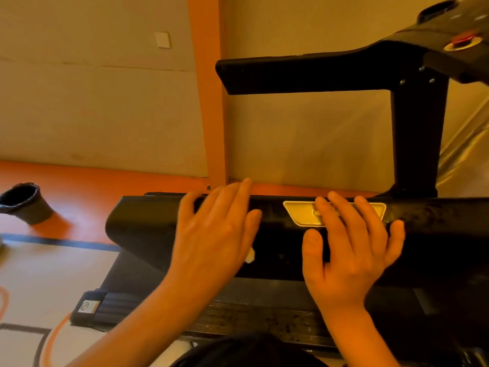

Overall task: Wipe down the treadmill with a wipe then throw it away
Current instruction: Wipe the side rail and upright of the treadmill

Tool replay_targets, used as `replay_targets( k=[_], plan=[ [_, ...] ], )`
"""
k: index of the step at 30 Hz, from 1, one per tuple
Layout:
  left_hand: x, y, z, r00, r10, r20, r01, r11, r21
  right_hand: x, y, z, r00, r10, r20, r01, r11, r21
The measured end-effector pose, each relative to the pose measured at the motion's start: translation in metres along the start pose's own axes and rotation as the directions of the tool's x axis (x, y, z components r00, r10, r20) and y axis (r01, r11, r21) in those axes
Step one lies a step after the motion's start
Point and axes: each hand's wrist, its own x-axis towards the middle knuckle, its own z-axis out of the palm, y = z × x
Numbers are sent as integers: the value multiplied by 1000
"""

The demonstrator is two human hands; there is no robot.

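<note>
Wiping step in hand. Left hand [217,229] lay flat, fingers straight, pressing the wipe [250,255] on the treadmill [439,239] cover near its left end. Right hand [352,247] lay flat alongside, empty. Next move likely calls for a sweep along the cover, then the bin [23,202].

No readable text; sticker [89,306] seemingly blurred.

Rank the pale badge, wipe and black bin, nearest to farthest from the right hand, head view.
1. pale badge, under fingers of the right hand.
2. wipe, peeking from under the left hand.
3. black bin, far left on the floor.
</note>
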Motion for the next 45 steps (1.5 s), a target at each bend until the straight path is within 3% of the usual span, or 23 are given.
replay_targets(
  k=[7,10,14,21,27,35,40,45],
  plan=[
    [21,47,9,1000,7,-15,-7,1000,-24,1,-1,0,1000,-16,2,16,1000,-16],
    [9,21,2,1000,18,20,-17,999,-45,0,1,-1,1000,-15,25,16,1000,-7],
    [-4,-17,0,998,-68,8,68,998,5,0,-1,0,1000,8,14,-8,1000,10],
    [10,23,4,1000,10,24,-9,999,-33,0,-1,-3,999,-5,35,4,1000,15],
    [-14,-44,-4,991,-134,5,134,989,-62,0,-2,-2,999,16,29,-17,999,28],
    [-7,-10,3,999,-51,-18,50,997,-58,-1,0,-2,1000,-12,25,12,1000,3],
    [-24,-52,-1,983,-171,-66,164,981,-101,-1,0,-2,1000,-8,28,7,1000,10],
    [-26,-48,3,945,-313,-94,296,942,-159,0,-1,-2,1000,1,30,-1,1000,16]
  ],
)
